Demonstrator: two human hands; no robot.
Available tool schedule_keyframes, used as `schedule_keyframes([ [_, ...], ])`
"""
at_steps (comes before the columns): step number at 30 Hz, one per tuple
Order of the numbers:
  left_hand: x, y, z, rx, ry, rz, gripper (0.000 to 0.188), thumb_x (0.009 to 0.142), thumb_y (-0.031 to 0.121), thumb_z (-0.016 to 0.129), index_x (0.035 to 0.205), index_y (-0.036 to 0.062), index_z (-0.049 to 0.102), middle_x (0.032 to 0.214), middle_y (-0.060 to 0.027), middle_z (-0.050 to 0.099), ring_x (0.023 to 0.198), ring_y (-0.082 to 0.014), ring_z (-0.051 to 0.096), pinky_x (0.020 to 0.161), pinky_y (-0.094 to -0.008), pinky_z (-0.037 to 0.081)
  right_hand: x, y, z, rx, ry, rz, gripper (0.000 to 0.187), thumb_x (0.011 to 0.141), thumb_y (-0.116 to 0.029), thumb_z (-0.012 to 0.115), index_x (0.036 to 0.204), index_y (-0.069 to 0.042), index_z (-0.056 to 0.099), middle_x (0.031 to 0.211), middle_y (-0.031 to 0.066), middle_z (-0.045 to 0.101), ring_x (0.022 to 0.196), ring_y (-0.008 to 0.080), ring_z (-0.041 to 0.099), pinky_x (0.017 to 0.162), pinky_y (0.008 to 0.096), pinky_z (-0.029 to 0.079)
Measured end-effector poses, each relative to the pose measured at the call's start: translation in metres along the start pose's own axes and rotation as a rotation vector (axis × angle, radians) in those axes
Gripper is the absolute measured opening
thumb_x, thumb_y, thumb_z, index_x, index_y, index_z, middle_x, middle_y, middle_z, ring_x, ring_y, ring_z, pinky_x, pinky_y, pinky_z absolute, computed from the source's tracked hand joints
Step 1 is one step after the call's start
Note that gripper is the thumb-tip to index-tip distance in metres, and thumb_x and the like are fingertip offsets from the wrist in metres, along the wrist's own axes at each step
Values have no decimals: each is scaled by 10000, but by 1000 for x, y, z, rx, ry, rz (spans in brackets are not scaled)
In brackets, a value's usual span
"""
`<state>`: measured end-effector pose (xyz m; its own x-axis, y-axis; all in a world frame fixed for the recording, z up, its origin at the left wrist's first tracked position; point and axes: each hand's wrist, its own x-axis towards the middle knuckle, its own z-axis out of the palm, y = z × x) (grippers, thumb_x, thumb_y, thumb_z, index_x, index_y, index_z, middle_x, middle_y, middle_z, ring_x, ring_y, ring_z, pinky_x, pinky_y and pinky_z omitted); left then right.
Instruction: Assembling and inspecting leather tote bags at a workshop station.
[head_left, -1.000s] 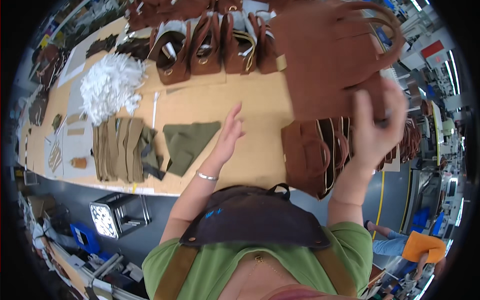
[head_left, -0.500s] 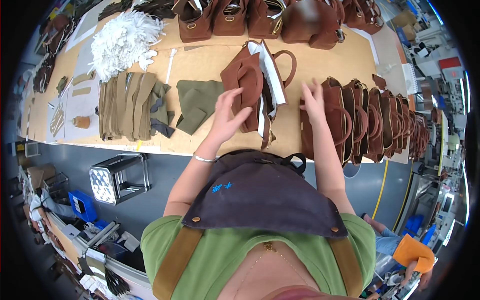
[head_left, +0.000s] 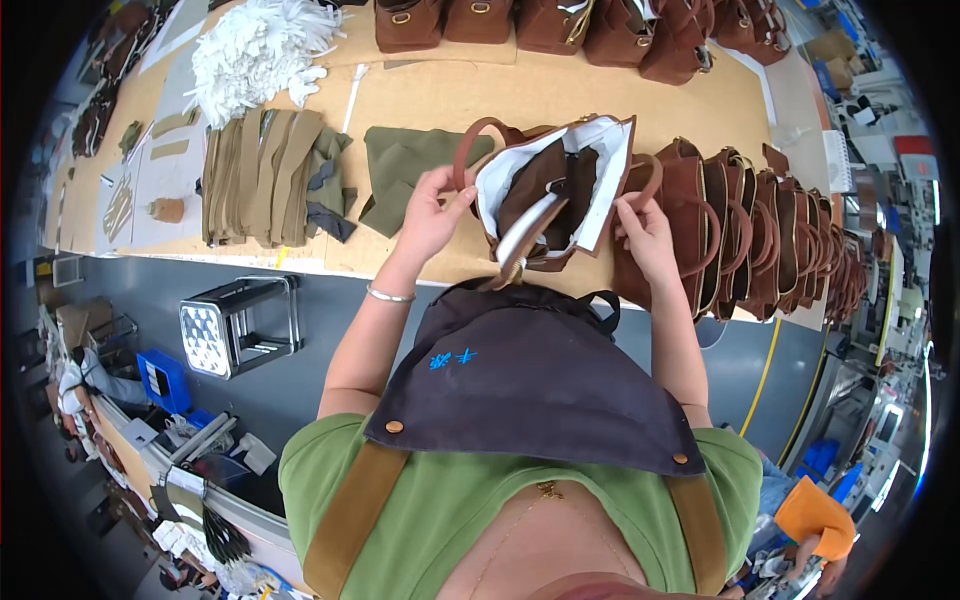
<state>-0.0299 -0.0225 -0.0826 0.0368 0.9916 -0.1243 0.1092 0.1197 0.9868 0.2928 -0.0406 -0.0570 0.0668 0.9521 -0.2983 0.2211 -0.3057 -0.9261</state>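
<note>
A brown handbag [head_left: 540,255] stands in front of me with its mouth spread wide. White lining edges [head_left: 612,160] and a dark inner divided space show inside it. My left hand [head_left: 432,212] grips the bag's left side by the base of its arched handle [head_left: 470,150], thumb toward me. On the opposite side my right hand [head_left: 648,232] pinches the bag's right edge near the other handle [head_left: 652,180], fingers curled. Some fingertips are hidden behind the handles and leather. A folded olive-green cloth [head_left: 400,165] lies just beyond my left hand.
A tight row of brown handbags [head_left: 745,230] stands right of my right hand. More bags [head_left: 480,22] line the table's far side. Khaki strips [head_left: 262,180] and a white heap of strips [head_left: 262,55] lie left. A metal stool [head_left: 235,325] stands below the table edge.
Both hands have closed on the handbag, which was between them, untouched by the right. The bag has turned and its mouth has been pulled wide, showing the inside.
</note>
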Motion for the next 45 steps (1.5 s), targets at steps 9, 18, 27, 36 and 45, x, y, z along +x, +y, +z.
schedule_keyframes([
  [9,-18,80,63,986,-454,365,421,811,209,715,1186,106,551,929,-116,641,838,-321,642,738,-433,505,-3,-61,35,133,102,-515,245,903,-15,665,1132,-42,583,994,18,553,765,41,569,591,172,450],
  [18,28,33,22,-485,-239,-298,197,943,-21,460,1097,66,547,889,-38,655,739,-101,630,608,-240,512,-6,-54,54,-517,-375,-315,379,784,-124,761,1118,-118,583,1083,53,562,785,176,656,684,327,534],
  [27,22,40,33,-463,-457,-246,301,905,-70,493,1182,43,526,1150,-62,598,1011,-127,603,867,-271,505,-5,-64,74,-583,-271,-713,351,711,-123,775,996,-161,574,1123,-18,542,805,184,647,643,345,519],
  [36,25,53,23,724,54,606,397,745,-132,549,1074,83,607,1192,-155,530,1141,-352,517,974,-441,422,6,-66,39,-685,-134,-414,189,720,-31,624,865,-74,512,858,98,599,805,331,624,680,420,498],
  [45,5,83,14,856,-709,604,98,807,203,711,886,154,677,748,7,647,792,-181,622,978,-389,325,14,-71,27,-454,-382,-419,210,802,41,659,984,-45,599,884,39,559,718,109,559,632,254,464],
])
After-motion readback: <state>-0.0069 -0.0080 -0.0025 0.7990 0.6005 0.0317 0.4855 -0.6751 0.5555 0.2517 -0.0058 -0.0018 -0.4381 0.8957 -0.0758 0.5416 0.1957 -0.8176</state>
